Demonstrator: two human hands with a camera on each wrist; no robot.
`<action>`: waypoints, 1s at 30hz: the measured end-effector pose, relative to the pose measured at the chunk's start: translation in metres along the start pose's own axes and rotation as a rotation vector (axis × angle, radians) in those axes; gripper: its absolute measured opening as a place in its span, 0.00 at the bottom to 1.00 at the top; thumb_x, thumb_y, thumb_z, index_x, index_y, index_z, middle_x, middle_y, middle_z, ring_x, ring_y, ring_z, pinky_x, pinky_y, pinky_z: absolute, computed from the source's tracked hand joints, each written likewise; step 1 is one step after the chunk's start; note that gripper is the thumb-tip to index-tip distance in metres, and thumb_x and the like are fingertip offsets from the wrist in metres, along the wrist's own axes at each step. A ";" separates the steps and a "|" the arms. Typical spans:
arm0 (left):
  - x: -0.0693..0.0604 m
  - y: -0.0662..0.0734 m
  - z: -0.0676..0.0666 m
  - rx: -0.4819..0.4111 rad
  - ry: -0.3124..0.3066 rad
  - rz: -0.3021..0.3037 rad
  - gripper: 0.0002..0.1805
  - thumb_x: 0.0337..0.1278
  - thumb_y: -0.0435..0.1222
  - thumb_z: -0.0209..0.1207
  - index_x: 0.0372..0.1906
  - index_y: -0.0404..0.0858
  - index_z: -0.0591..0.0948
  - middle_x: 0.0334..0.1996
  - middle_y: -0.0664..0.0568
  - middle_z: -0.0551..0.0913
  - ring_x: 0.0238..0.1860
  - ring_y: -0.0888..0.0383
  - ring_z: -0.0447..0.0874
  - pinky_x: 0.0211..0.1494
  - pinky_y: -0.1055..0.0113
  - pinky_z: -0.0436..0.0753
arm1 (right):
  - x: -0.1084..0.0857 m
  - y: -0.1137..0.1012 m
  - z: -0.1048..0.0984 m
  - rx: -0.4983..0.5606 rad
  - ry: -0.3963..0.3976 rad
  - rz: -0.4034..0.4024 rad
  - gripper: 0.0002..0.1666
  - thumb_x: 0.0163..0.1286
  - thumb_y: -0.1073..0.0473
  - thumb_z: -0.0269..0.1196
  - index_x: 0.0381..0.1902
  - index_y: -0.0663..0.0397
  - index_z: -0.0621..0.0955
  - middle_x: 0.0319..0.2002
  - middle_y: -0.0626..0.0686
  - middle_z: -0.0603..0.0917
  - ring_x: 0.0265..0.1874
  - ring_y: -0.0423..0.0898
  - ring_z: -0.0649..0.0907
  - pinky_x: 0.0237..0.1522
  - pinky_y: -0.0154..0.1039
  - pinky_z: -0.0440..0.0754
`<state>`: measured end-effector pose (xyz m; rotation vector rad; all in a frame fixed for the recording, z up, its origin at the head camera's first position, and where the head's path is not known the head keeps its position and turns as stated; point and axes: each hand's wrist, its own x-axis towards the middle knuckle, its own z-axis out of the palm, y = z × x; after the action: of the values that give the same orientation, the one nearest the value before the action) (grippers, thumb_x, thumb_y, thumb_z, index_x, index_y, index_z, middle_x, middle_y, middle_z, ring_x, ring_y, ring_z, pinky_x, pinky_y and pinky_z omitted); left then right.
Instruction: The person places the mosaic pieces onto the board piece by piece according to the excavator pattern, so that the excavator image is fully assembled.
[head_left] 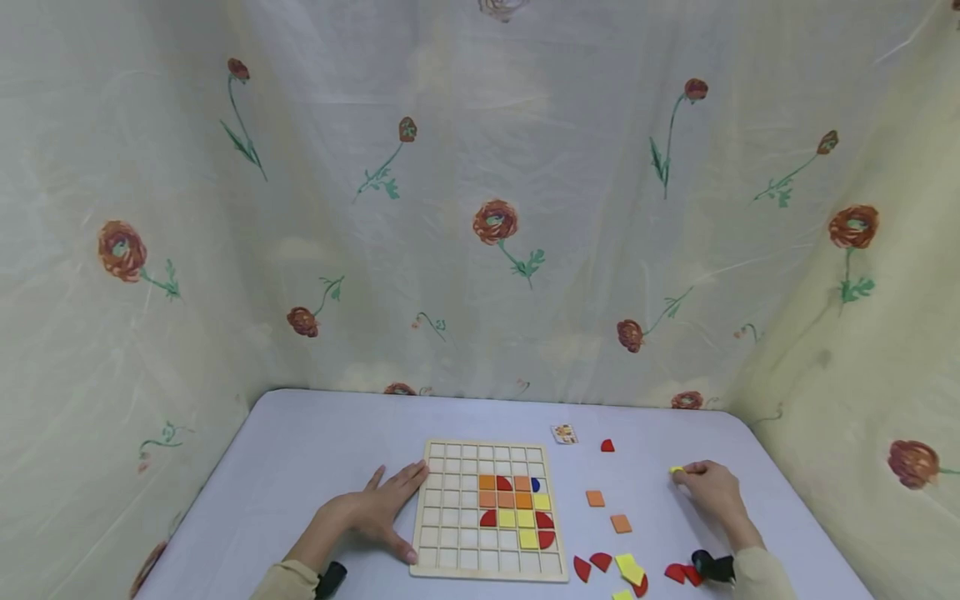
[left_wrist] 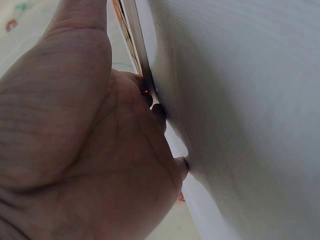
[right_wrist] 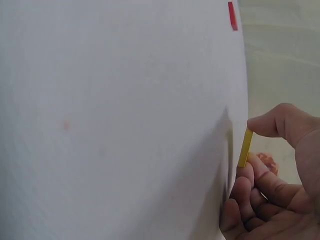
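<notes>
A light wooden grid board [head_left: 450, 560] lies on the table, with orange, red, yellow and blue pieces in its cells toward the right side. The left hand [head_left: 378, 510] rests at the board's left edge, fingers spread and fairly straight; the left wrist view shows its palm [left_wrist: 115, 150] beside the board's edge [left_wrist: 136, 40]. Right of the board, the right hand [head_left: 714, 493] pinches a yellow piece [head_left: 677, 470] above the table. In the right wrist view the yellow piece [right_wrist: 245, 147] is held on edge between thumb and fingers of the right hand [right_wrist: 280, 185].
Right of the board lie orange squares [head_left: 596, 498], a red piece [head_left: 607, 447] and a small printed card [head_left: 564, 434]. Several red and yellow pieces [head_left: 628, 569] lie near the front edge, some overlapping. A flowered curtain [head_left: 450, 275] surrounds the table's back and sides.
</notes>
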<state>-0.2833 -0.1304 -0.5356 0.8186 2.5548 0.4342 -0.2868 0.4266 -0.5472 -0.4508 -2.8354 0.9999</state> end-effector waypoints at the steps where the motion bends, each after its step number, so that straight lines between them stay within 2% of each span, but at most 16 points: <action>1: 0.000 0.000 0.000 0.000 -0.001 0.000 0.70 0.34 0.66 0.69 0.77 0.39 0.45 0.79 0.47 0.42 0.79 0.49 0.40 0.76 0.38 0.36 | -0.002 -0.002 0.001 0.007 -0.012 -0.004 0.23 0.62 0.52 0.64 0.41 0.71 0.80 0.35 0.63 0.84 0.31 0.49 0.78 0.27 0.34 0.73; 7: 0.000 -0.001 0.002 0.004 -0.004 -0.001 0.69 0.34 0.66 0.69 0.77 0.39 0.46 0.79 0.47 0.42 0.79 0.49 0.40 0.76 0.38 0.37 | -0.019 -0.032 0.016 0.017 -0.087 -0.056 0.22 0.63 0.53 0.64 0.44 0.69 0.79 0.35 0.58 0.82 0.32 0.46 0.77 0.29 0.34 0.75; 12: 0.001 -0.002 0.002 0.008 -0.002 -0.006 0.70 0.33 0.67 0.68 0.77 0.40 0.45 0.79 0.48 0.42 0.79 0.49 0.39 0.76 0.38 0.36 | -0.042 -0.074 0.039 0.022 -0.143 -0.113 0.19 0.61 0.55 0.67 0.43 0.64 0.80 0.34 0.54 0.82 0.32 0.45 0.76 0.31 0.34 0.76; 17: 0.001 -0.002 0.003 0.013 -0.004 -0.008 0.70 0.32 0.68 0.68 0.77 0.40 0.46 0.79 0.48 0.42 0.79 0.50 0.39 0.76 0.38 0.36 | -0.073 -0.115 0.066 0.078 -0.226 -0.158 0.15 0.57 0.57 0.71 0.39 0.58 0.81 0.30 0.50 0.78 0.30 0.43 0.74 0.26 0.31 0.72; 19: 0.001 -0.002 0.002 0.011 -0.008 -0.010 0.70 0.32 0.68 0.68 0.77 0.40 0.46 0.79 0.48 0.42 0.79 0.50 0.39 0.76 0.38 0.37 | -0.085 -0.129 0.074 0.102 -0.288 -0.211 0.15 0.56 0.58 0.72 0.38 0.56 0.81 0.29 0.49 0.78 0.29 0.43 0.73 0.24 0.31 0.71; 22: 0.000 -0.001 0.000 0.008 -0.011 -0.010 0.69 0.33 0.67 0.68 0.77 0.39 0.46 0.79 0.48 0.42 0.79 0.49 0.39 0.76 0.38 0.37 | -0.101 -0.145 0.087 0.104 -0.410 -0.345 0.14 0.57 0.56 0.72 0.38 0.54 0.81 0.29 0.48 0.78 0.28 0.41 0.73 0.24 0.30 0.71; 26: -0.001 0.000 -0.002 0.001 -0.005 0.004 0.69 0.34 0.66 0.68 0.77 0.38 0.46 0.79 0.47 0.42 0.79 0.49 0.39 0.76 0.37 0.37 | -0.115 -0.161 0.103 0.066 -0.530 -0.496 0.14 0.58 0.52 0.71 0.38 0.51 0.81 0.30 0.45 0.78 0.28 0.39 0.73 0.26 0.29 0.72; 30: -0.002 0.001 -0.002 -0.003 0.000 0.016 0.69 0.35 0.65 0.69 0.77 0.37 0.46 0.78 0.46 0.42 0.78 0.48 0.39 0.75 0.37 0.37 | -0.122 -0.169 0.116 0.064 -0.580 -0.548 0.13 0.58 0.52 0.71 0.37 0.50 0.81 0.31 0.45 0.78 0.28 0.39 0.74 0.27 0.28 0.73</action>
<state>-0.2830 -0.1312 -0.5327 0.8382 2.5480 0.4432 -0.2342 0.1943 -0.5315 0.7054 -3.0795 1.2293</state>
